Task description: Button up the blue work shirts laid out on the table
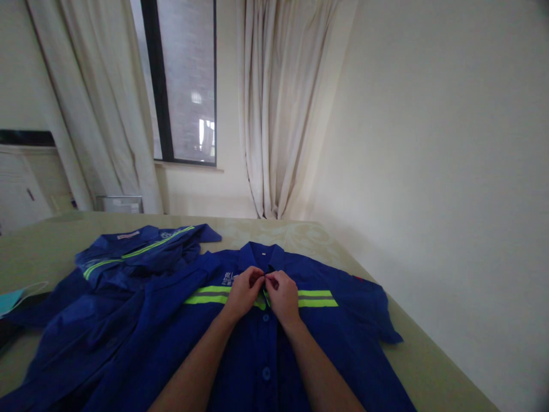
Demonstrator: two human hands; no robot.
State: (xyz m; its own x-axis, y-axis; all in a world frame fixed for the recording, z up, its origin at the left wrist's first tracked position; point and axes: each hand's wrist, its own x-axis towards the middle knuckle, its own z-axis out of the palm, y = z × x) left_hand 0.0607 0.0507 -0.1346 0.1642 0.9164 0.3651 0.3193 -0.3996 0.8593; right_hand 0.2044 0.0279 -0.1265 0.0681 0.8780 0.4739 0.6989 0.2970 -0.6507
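A blue short-sleeved shirt with yellow-green and grey stripes lies spread out, its collar away from me. My left hand pinches the front edge of the shirt just below the collar. Right beside it, fingertips nearly touching, my right hand pinches the same front opening. What lies between the fingertips is too small to make out. Below the hands, a blue button and a lower button show along the front.
A second blue striped garment lies crumpled at the left, partly against the first. A light blue mask is at the table's left edge. The table meets the wall at the right; curtains and a window stand behind.
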